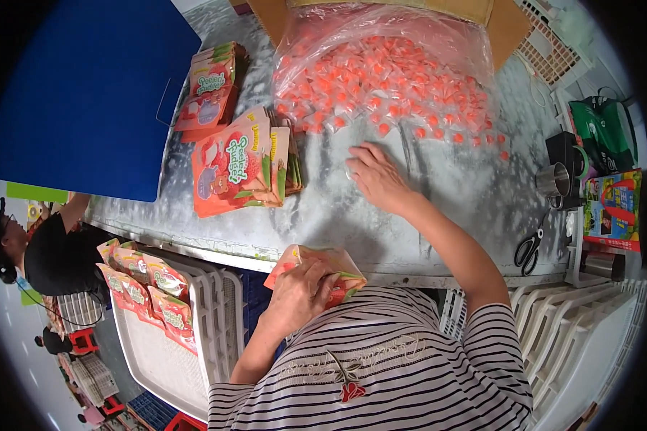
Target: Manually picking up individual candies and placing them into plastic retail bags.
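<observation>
My left hand (pixel 300 291) is closed around a red and green printed pouch (pixel 345 264), held tilted at the table's front edge against my striped shirt. Whether its mouth is open is not clear. Out over the grey table, my right hand (pixel 376 174) has its fingers together and curled down. A small pale spot shows at its thumb; what it pinches, if anything, is hidden. Just beyond it spreads a heap of red, clear-wrapped candies (pixel 381 79), spilling from a pink plastic liner in a cardboard box. Left of my right hand lies a stack of flat pouches (pixel 230 169).
Behind that stack is another pouch pile (pixel 210 93). A blue panel (pixel 86 86) stands at the left. Below it, filled pouches (pixel 151 291) lie on stacked white trays (pixel 147 352). Scissors (pixel 529 251) and a metal cup (pixel 552 179) sit at the right. A co-worker (pixel 57 244) is at the left.
</observation>
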`<act>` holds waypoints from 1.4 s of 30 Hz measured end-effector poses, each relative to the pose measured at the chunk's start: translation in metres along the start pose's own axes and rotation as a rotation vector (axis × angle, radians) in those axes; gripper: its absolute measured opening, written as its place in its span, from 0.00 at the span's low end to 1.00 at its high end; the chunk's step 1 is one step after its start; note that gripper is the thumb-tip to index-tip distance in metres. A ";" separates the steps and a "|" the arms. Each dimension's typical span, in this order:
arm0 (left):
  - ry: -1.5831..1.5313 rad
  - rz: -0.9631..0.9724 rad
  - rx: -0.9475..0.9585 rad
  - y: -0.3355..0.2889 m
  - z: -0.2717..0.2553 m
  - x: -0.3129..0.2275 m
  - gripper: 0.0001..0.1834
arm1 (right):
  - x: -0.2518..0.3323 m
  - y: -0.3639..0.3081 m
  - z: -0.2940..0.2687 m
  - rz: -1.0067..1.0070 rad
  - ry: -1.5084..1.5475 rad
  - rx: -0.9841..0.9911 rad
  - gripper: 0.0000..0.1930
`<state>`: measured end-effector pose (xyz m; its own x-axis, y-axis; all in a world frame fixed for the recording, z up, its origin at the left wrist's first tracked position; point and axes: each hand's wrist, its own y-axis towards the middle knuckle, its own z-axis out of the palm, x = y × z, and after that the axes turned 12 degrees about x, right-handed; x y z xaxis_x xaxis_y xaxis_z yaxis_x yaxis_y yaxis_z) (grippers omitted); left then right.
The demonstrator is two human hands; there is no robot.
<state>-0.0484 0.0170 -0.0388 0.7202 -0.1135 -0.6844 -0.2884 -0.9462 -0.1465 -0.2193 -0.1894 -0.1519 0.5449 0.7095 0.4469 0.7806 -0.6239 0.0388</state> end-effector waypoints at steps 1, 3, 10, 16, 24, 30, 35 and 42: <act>-0.004 0.016 -0.018 0.000 0.001 0.002 0.06 | 0.002 -0.010 0.000 -0.001 -0.021 0.033 0.17; 0.001 0.013 -0.010 0.000 0.001 0.004 0.06 | 0.009 -0.029 -0.011 -0.017 0.063 -0.010 0.17; -0.036 -0.014 0.024 0.002 -0.003 0.005 0.06 | -0.033 -0.092 -0.043 0.371 0.562 -0.434 0.22; -0.019 -0.014 0.012 0.003 -0.002 0.004 0.07 | 0.008 -0.077 -0.028 0.208 0.052 -0.158 0.41; -0.024 -0.048 0.004 -0.002 -0.005 0.001 0.07 | 0.020 -0.045 0.001 0.006 -0.061 -0.118 0.27; 0.001 -0.001 -0.015 0.004 -0.008 0.001 0.06 | 0.021 -0.048 0.006 -0.025 -0.016 -0.099 0.22; 0.009 0.018 0.008 0.005 -0.008 0.000 0.07 | 0.039 -0.042 0.002 -0.040 -0.018 -0.188 0.24; -0.005 0.016 0.009 0.007 -0.008 -0.001 0.08 | 0.031 -0.038 0.021 -0.062 0.129 -0.082 0.30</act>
<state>-0.0459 0.0079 -0.0339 0.7121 -0.1272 -0.6905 -0.3054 -0.9417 -0.1415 -0.2257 -0.1375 -0.1582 0.4486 0.7029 0.5520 0.7810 -0.6086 0.1401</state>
